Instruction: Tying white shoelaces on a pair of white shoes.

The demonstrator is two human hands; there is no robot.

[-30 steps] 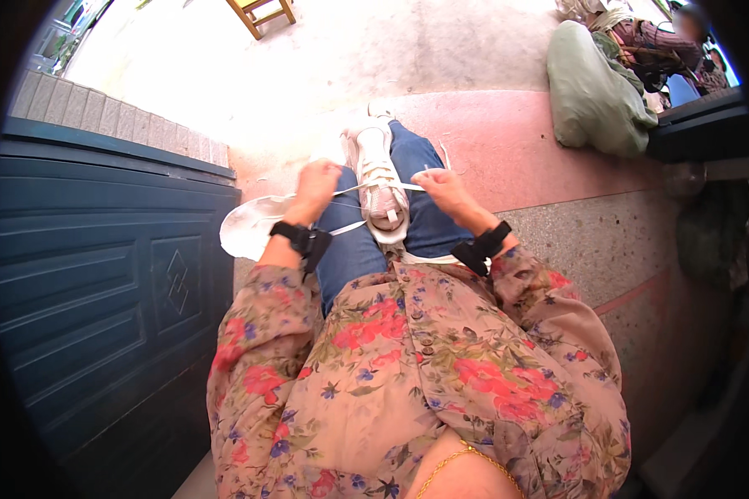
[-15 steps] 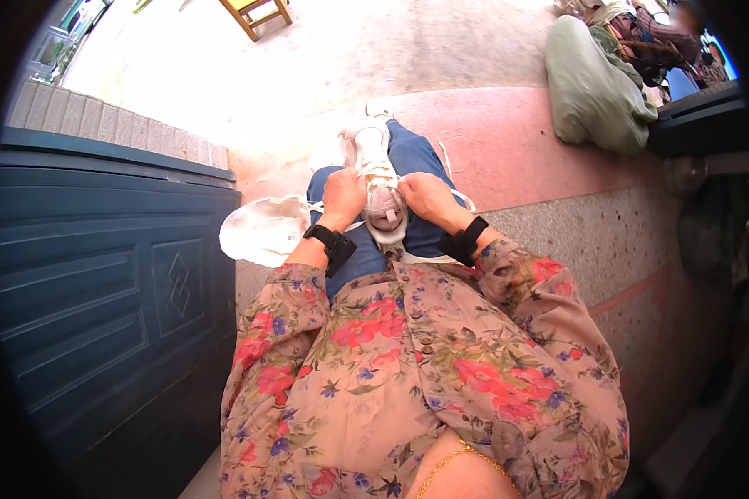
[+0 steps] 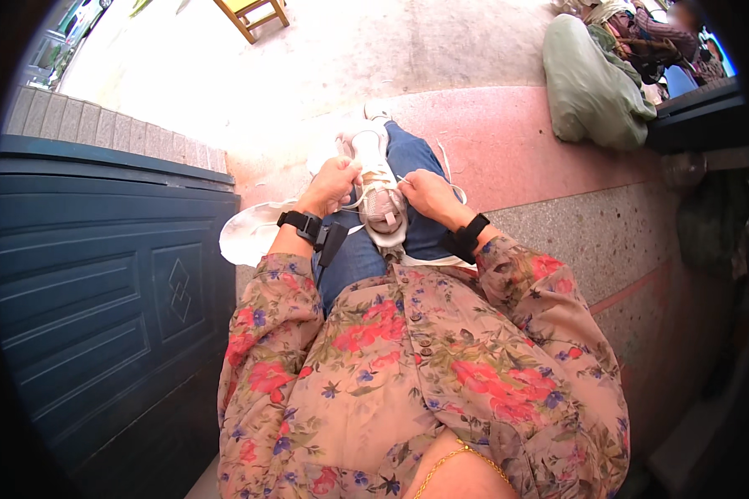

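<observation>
A pale sneaker (image 3: 384,209) lies along my lap between the blue jeans (image 3: 354,264), its heel end with a pull tab toward me. My left hand (image 3: 334,185) is closed in a pinch on a white shoelace, just left of the shoe's opening and a little raised. On the other side, my right hand (image 3: 429,196) pinches lace at the shoe's right edge. Loose lace loops (image 3: 446,162) trail over my right leg. Both wrists wear black straps. A white, soft-looking piece (image 3: 251,236) rests beside my left leg; its kind is unclear.
A blue panelled door (image 3: 108,266) stands close on my left, with a tiled ledge (image 3: 108,126) behind it. A stuffed pale green sack (image 3: 592,87) sits at the far right, near another person (image 3: 670,37). Ahead is a wooden stool (image 3: 254,15).
My left hand has moved left and slightly away from the shoe, drawing lace with it. The right hand stays almost in place at the shoe's edge.
</observation>
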